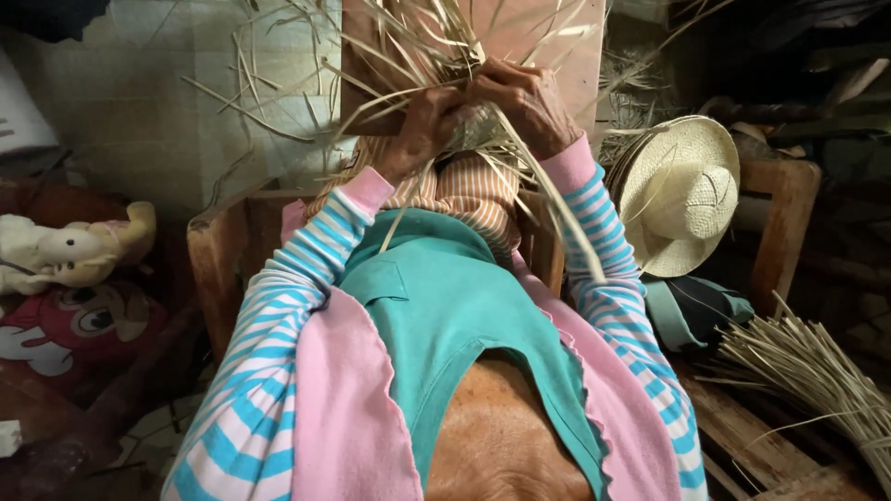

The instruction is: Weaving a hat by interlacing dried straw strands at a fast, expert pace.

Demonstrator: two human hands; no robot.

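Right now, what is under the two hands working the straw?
Under the left hand and right hand lies a partly woven straw piece on an orange striped lap. A wooden board stands behind. The fingers cover the weave's centre.

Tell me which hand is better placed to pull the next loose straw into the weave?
Probably the right hand: its fingers lie on top of the weave, beside the loose straws. The left hand sits lower, gripping the weave.

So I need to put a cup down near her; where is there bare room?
Bare wood shows on the bench, between the straw bundle and her sleeve. Crowded: straw around both the left hand and right hand; straw hat; stuffed toys.
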